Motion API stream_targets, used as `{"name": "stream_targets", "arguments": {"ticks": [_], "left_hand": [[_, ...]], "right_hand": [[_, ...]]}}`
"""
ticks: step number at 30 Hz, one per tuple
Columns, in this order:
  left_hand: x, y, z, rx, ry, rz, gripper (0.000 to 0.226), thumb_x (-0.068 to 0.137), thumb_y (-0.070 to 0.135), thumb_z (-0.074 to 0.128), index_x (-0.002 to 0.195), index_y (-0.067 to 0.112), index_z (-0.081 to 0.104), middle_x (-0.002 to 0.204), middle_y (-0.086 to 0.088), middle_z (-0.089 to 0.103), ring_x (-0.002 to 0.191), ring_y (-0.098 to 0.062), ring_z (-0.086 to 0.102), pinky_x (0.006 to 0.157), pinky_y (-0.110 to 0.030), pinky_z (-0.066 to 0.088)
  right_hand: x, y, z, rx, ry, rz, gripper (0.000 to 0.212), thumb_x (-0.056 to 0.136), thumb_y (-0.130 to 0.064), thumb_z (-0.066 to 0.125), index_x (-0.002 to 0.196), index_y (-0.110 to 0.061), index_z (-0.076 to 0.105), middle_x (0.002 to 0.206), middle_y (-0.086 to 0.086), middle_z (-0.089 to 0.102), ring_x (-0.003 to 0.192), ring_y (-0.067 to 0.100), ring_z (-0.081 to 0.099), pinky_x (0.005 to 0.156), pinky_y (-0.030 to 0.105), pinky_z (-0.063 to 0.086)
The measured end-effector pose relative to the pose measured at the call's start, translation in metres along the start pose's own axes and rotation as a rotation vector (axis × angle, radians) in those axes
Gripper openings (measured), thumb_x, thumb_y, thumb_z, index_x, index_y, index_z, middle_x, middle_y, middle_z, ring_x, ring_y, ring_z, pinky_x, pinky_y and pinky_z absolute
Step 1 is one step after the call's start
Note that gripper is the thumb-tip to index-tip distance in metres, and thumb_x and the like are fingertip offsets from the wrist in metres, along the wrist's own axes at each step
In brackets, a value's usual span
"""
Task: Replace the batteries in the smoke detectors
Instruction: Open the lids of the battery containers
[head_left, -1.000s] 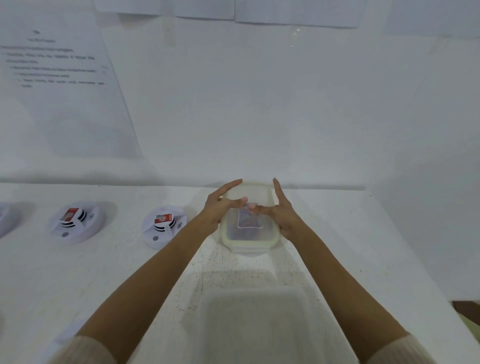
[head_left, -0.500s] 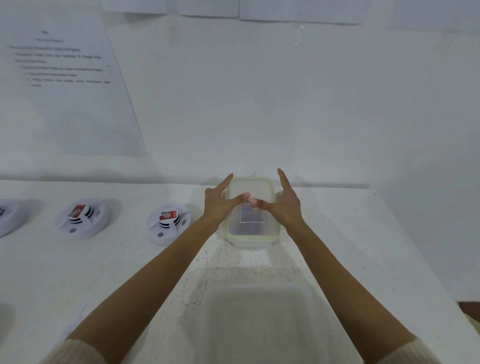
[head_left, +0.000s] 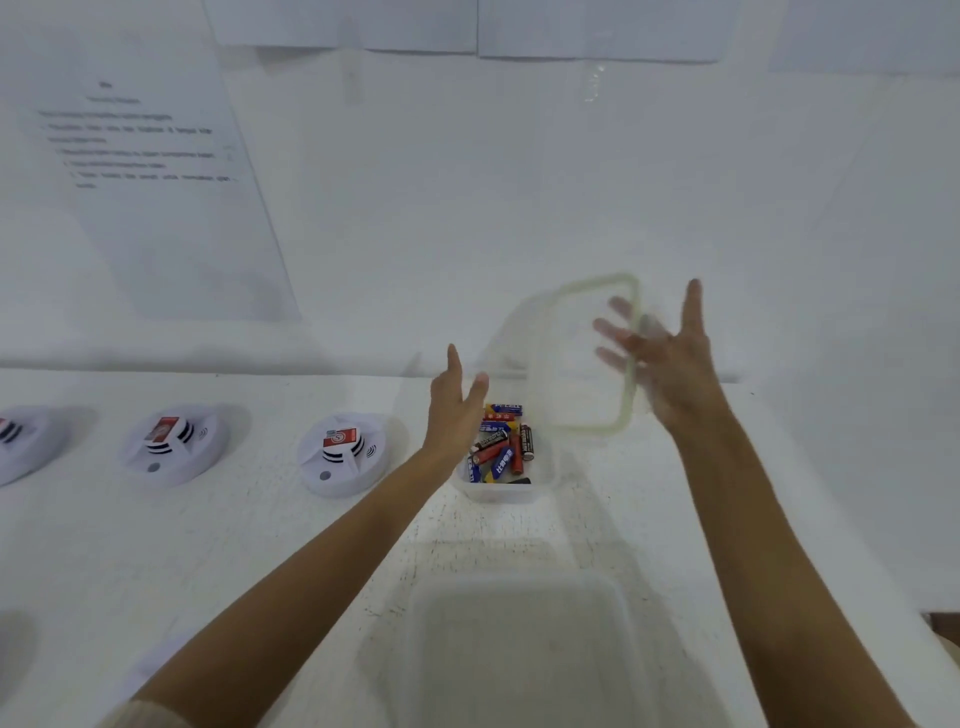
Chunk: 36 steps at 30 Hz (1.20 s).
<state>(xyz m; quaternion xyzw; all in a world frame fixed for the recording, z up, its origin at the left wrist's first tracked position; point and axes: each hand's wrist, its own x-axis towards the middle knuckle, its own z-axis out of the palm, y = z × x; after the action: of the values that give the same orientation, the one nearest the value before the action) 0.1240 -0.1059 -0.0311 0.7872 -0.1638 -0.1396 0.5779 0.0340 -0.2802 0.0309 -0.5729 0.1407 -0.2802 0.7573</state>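
Observation:
A small clear container (head_left: 501, 492) stands open on the white table and holds several batteries (head_left: 500, 448) in red, blue and black. My right hand (head_left: 670, 358) holds its translucent, green-rimmed lid (head_left: 587, 358) tilted up in the air, above and to the right of the container, with fingers showing through the plastic. My left hand (head_left: 456, 402) hovers at the container's left rim, fingers straight, holding nothing. Three white smoke detectors (head_left: 343, 453) (head_left: 174, 446) (head_left: 21, 441) lie in a row to the left, each with a red-labelled battery showing in its middle.
A larger translucent tub (head_left: 519, 649) sits at the near edge of the table (head_left: 156, 545), between my forearms. A printed sheet (head_left: 156, 182) hangs on the white wall behind. The table ends on the right near a dark floor patch (head_left: 943, 623).
The lid came off the small container. My right hand lifted it up and to the right, exposing the batteries. My left hand let go of the lid and opened.

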Motion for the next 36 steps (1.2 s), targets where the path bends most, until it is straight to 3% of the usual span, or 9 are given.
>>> {"name": "stream_targets", "arguments": {"ticks": [5, 8, 10, 13, 18, 25, 29, 31, 36], "left_hand": [[0.000, -0.013, 0.011, 0.164, 0.036, -0.019, 0.056, 0.103, 0.018, 0.027, 0.149, 0.030, -0.003, 0.112, -0.007, 0.049, 0.094, -0.018, 0.053, 0.088, -0.027, 0.037], [0.004, -0.020, 0.007, 0.176, 0.057, -0.020, 0.061, 0.101, 0.007, 0.029, 0.147, 0.033, -0.001, 0.073, -0.001, 0.044, 0.061, -0.010, 0.042, 0.062, -0.022, 0.041], [0.006, -0.022, 0.001, 0.094, 0.073, -0.064, 0.073, 0.095, -0.007, 0.033, 0.148, 0.034, 0.003, 0.096, -0.005, 0.052, 0.075, -0.018, 0.052, 0.073, -0.034, 0.051], [0.010, -0.024, -0.011, -0.009, 0.143, -0.088, 0.080, 0.091, -0.015, 0.036, 0.148, 0.032, 0.007, 0.129, -0.016, 0.051, 0.091, -0.025, 0.058, 0.089, -0.049, 0.050], [0.023, -0.001, -0.052, 0.043, 0.182, 0.058, 0.059, 0.095, -0.006, 0.038, 0.148, 0.009, 0.016, 0.135, -0.020, 0.049, 0.108, -0.033, 0.057, 0.095, -0.051, 0.047], [0.038, 0.036, -0.070, 0.217, -0.083, 0.136, 0.053, 0.092, -0.012, 0.034, 0.139, 0.011, 0.038, 0.131, -0.015, 0.053, 0.096, -0.026, 0.057, 0.075, -0.036, 0.051], [0.035, 0.036, -0.065, 0.305, -0.334, 0.139, 0.050, 0.096, -0.008, 0.031, 0.140, 0.015, 0.037, 0.130, -0.010, 0.054, 0.099, -0.023, 0.061, 0.077, -0.034, 0.054], [0.033, 0.035, -0.058, 0.342, -0.496, 0.163, 0.050, 0.097, -0.007, 0.029, 0.140, 0.017, 0.037, 0.128, -0.006, 0.056, 0.099, -0.019, 0.063, 0.078, -0.029, 0.055], [0.025, 0.039, -0.019, 0.390, -0.728, 0.299, 0.048, 0.098, -0.005, 0.030, 0.138, 0.020, 0.041, 0.123, 0.000, 0.059, 0.106, -0.019, 0.063, 0.088, -0.034, 0.052]], "right_hand": [[-0.009, -0.014, -0.024, -0.689, 0.039, -0.400, 0.094, 0.086, 0.005, 0.056, 0.145, -0.039, -0.003, 0.127, 0.024, 0.055, 0.100, 0.037, 0.062, 0.084, 0.034, 0.051], [-0.029, 0.019, -0.021, -1.056, -0.066, -0.454, 0.072, 0.092, -0.015, 0.052, 0.145, -0.024, 0.004, 0.130, -0.004, 0.047, 0.057, 0.017, 0.063, 0.049, 0.021, 0.042], [-0.043, 0.047, -0.020, -1.159, -0.156, -0.347, 0.071, 0.093, -0.023, 0.044, 0.145, -0.025, -0.003, 0.128, -0.014, 0.045, 0.047, 0.007, 0.055, 0.041, 0.017, 0.041], [-0.057, 0.083, -0.024, -1.274, -0.249, -0.168, 0.092, 0.087, 0.004, 0.049, 0.141, -0.033, -0.016, 0.138, -0.012, 0.047, 0.075, 0.012, 0.064, 0.048, 0.014, 0.041], [-0.072, 0.106, -0.012, -1.514, -0.483, -0.155, 0.057, 0.099, -0.019, 0.039, 0.148, -0.027, 0.010, 0.152, -0.009, 0.025, 0.139, 0.011, 0.026, 0.105, 0.024, 0.031], [-0.067, 0.111, 0.014, -1.229, -0.794, -0.085, 0.053, 0.095, -0.034, 0.048, 0.143, -0.022, 0.031, 0.150, -0.010, 0.028, 0.140, 0.006, 0.019, 0.113, 0.028, 0.021], [-0.051, 0.089, -0.009, -0.779, -0.200, -0.080, 0.032, 0.089, 0.002, 0.049, 0.112, -0.013, 0.064, 0.114, 0.001, 0.064, 0.106, 0.019, 0.059, 0.093, 0.030, 0.046], [-0.044, 0.066, -0.020, -0.426, 0.024, 0.051, 0.023, 0.093, -0.010, 0.050, 0.111, -0.017, 0.062, 0.105, 0.004, 0.066, 0.096, 0.022, 0.061, 0.078, 0.029, 0.050], [-0.046, 0.041, -0.015, -0.151, -0.232, 0.326, 0.032, 0.086, -0.034, 0.053, 0.117, -0.026, 0.055, 0.107, -0.001, 0.066, 0.097, 0.019, 0.064, 0.077, 0.032, 0.054]]}}
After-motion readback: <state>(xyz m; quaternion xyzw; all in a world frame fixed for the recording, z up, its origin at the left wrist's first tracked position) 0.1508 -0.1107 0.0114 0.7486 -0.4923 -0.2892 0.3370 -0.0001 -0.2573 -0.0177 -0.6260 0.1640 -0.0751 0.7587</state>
